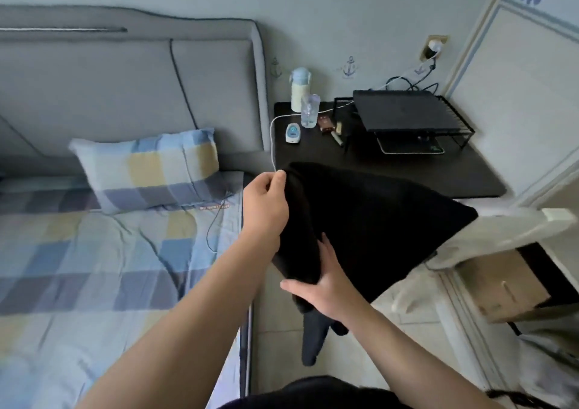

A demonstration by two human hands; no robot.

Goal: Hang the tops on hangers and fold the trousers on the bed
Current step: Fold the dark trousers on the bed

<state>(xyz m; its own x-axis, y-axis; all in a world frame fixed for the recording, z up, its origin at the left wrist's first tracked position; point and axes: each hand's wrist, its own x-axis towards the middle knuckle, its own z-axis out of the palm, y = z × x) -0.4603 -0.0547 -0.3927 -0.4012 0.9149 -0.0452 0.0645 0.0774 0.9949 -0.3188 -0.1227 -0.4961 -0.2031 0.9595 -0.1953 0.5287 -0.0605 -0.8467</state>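
Right hand (pixel 322 286) grips lower fold of black garment (pixel 376 227), left hand (pixel 266 201) pinches top edge, beside bed (pixel 94 267). No hanger or folded trousers visible; task seemingly early.

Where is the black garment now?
Head view, centre-right: the left hand and right hand hold the black garment beside the bed, before the dark table.
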